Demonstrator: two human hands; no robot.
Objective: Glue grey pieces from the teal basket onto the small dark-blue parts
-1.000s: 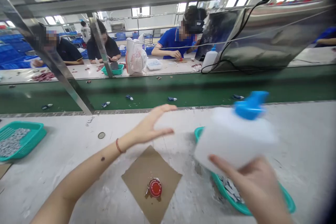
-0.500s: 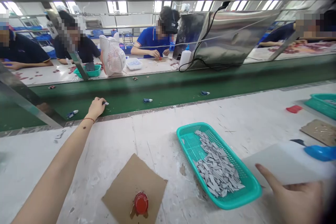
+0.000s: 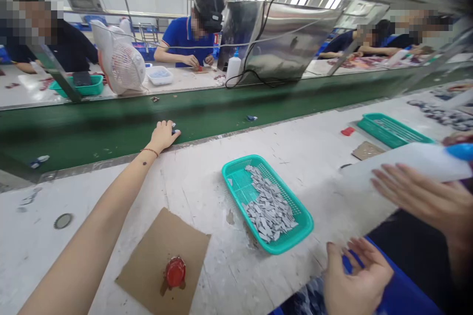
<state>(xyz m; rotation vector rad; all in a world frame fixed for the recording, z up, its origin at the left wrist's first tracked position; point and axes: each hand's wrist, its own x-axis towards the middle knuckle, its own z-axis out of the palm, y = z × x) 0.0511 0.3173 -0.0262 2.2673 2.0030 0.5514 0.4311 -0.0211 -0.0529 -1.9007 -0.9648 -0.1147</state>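
My left hand (image 3: 162,136) reaches over the near edge of the green conveyor belt (image 3: 207,120). Its fingers close around small dark blue-and-white pieces (image 3: 177,132), partly hidden by the fingers. Low on the right, my right hand (image 3: 356,278) is held with thumb and fingers apart and nothing visible in it. Between the hands stands a teal basket (image 3: 231,192) part filled with small grey strips (image 3: 271,206). In front of me, a red round piece (image 3: 175,271) rests on a brown cardboard square (image 3: 144,261), with wet-looking brown patches around it.
At right, another person's hand (image 3: 417,192) holds a white bottle (image 3: 406,160) with a blue cap. Beyond lie a second teal basket (image 3: 391,130) and a red piece (image 3: 347,131). More blue-and-white pieces (image 3: 252,118) lie on the belt. Across it, a person in blue (image 3: 177,37) works.
My left hand has moved right along the belt to another blue-and-white piece. The view has swung right. My right hand now shows lower, with fingers spread, and the neighbour's bottle has risen.
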